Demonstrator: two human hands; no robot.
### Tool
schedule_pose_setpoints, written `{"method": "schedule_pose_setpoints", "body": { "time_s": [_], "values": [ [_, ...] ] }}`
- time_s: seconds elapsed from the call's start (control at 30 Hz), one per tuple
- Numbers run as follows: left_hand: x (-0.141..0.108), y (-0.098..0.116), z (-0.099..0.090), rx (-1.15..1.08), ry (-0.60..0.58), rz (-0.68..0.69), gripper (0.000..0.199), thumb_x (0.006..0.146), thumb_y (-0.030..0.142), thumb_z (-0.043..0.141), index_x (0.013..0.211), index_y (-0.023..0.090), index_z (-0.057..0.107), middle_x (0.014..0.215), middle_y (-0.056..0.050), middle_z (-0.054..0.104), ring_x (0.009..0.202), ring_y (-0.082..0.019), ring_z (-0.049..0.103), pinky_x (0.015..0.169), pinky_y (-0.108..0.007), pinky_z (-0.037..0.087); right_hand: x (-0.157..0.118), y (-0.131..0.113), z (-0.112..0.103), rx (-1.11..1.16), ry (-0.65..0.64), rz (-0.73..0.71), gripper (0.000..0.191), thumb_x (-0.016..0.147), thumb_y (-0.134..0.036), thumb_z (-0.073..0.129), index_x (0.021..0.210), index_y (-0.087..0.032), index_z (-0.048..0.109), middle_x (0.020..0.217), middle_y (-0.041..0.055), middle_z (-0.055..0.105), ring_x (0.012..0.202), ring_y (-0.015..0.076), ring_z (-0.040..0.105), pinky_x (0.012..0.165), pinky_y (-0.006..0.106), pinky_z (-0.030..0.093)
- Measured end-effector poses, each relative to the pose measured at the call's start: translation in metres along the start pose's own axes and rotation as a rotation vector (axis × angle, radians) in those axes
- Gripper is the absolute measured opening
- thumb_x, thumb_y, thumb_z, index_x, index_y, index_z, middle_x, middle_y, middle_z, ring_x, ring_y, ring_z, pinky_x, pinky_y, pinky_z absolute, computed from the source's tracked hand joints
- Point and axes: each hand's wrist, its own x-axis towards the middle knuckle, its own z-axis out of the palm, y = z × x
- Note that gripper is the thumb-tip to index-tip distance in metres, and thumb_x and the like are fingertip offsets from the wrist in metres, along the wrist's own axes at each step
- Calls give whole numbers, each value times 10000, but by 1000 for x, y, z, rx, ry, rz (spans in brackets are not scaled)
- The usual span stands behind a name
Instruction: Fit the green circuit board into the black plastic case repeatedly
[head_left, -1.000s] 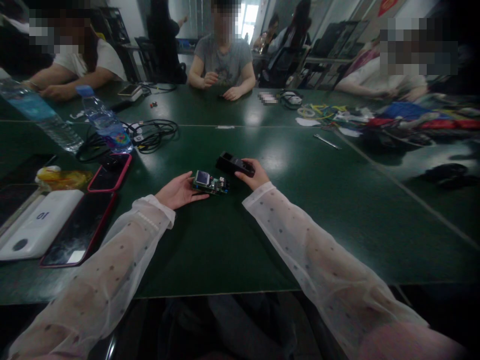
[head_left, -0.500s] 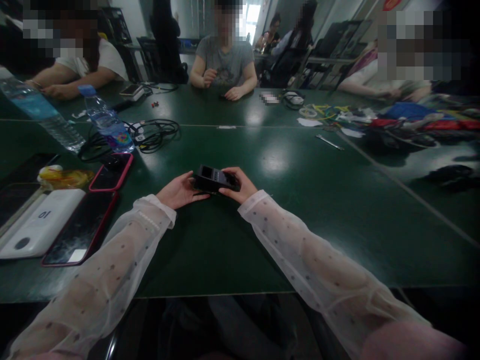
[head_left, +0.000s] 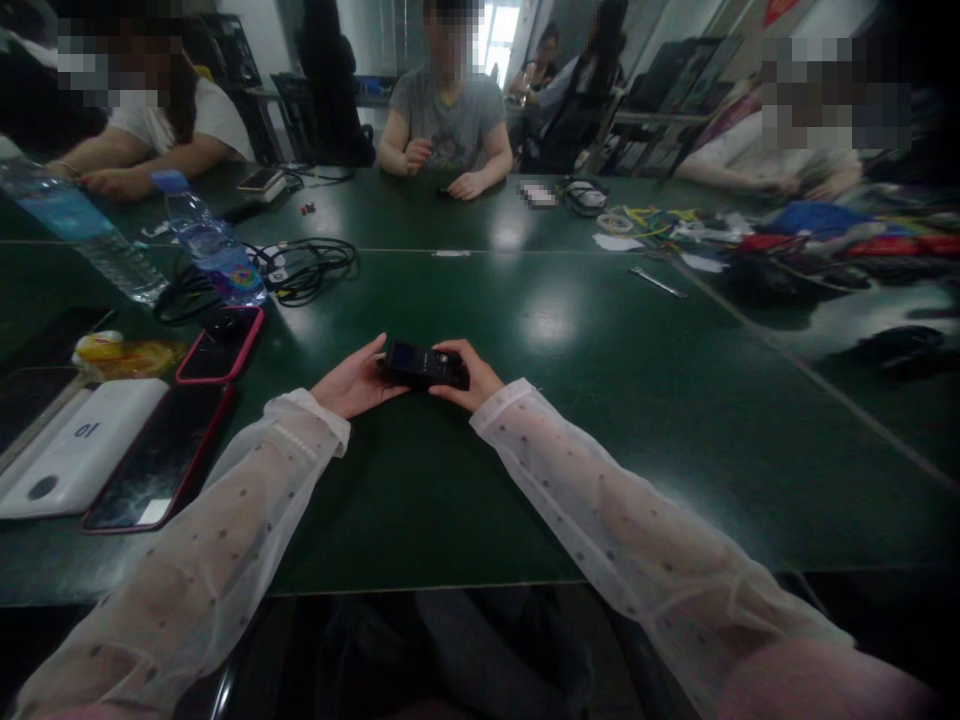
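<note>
A black handheld device [head_left: 426, 366] with a small dark screen at its left end and little buttons is held between my two hands, over the green table [head_left: 450, 480]. My right hand [head_left: 469, 374] grips its right end, fingers along the far side and thumb at the near side. At the left end is my left hand [head_left: 358, 378], its thumb up and its fingers reaching under the device, supporting it. Both forearms are in sheer dotted sleeves.
To the left lie a pink-edged phone [head_left: 221, 345], a white power bank [head_left: 86, 445] and a red-edged phone [head_left: 161, 455]. Behind them stand water bottles [head_left: 214, 245] beside black cables [head_left: 319, 270]. A wrench [head_left: 658, 282] and a heap of cables [head_left: 825, 235] lie right. People sit across.
The device has tilted, so its top face now turns more toward me. My right hand has shifted slightly left and down with it.
</note>
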Motion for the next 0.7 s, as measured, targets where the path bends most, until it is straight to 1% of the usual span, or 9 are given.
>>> {"method": "schedule_pose_setpoints", "body": {
  "time_s": [0.13, 0.27, 0.4, 0.5, 0.57, 0.7],
  "values": [
    [-2, 0, 3, 7, 17, 15, 328, 960, 376, 477, 1131, 127, 605, 951, -124, 682, 946, -231, 662, 919, -371, 521, 0, 0, 1, -9, 16, -10, 566, 710, -277, 738, 1184, -273, 430, 1207, 77, 564, 1167, 287, 562, 995, 507, 447],
    [-3, 0, 4, 23, 13, 21, 321, 948, 371, 499, 1124, 128, 611, 970, -131, 678, 987, -240, 651, 960, -384, 500, 0, -1, 1, 0, 16, 2, 566, 712, -267, 737, 1188, -275, 431, 1217, 77, 559, 1157, 287, 568, 982, 505, 463],
    [-5, 0, 3, 39, 11, 22, 353, 931, 372, 528, 1167, 120, 600, 1046, -145, 667, 1074, -261, 622, 1002, -406, 475, -1, -2, 2, -10, 34, -24, 562, 702, -240, 739, 1175, -279, 438, 1218, 76, 558, 1152, 289, 566, 981, 507, 463],
    [-7, 0, 5, 55, -2, 15, 408, 913, 396, 552, 1218, 126, 577, 1124, -156, 648, 1124, -294, 599, 1018, -470, 459, -1, -2, 2, -31, 40, -43, 560, 702, -221, 733, 1176, -291, 441, 1216, 69, 560, 1147, 287, 565, 983, 510, 454],
    [-8, 0, 6, 60, -13, 16, 420, 915, 400, 546, 1238, 132, 564, 1148, -161, 640, 1147, -306, 588, 1025, -493, 448, -2, -2, 3, -33, 40, -41, 561, 703, -221, 732, 1176, -299, 441, 1221, 66, 559, 1151, 289, 563, 982, 512, 450],
    [-7, -1, 6, 56, -22, 30, 420, 930, 386, 522, 1262, 130, 542, 1155, -165, 637, 1173, -296, 578, 1047, -467, 432, -2, -2, 2, -32, 29, -39, 558, 715, -240, 726, 1187, -298, 433, 1226, 70, 553, 1155, 293, 559, 975, 511, 450]
  ]
}}
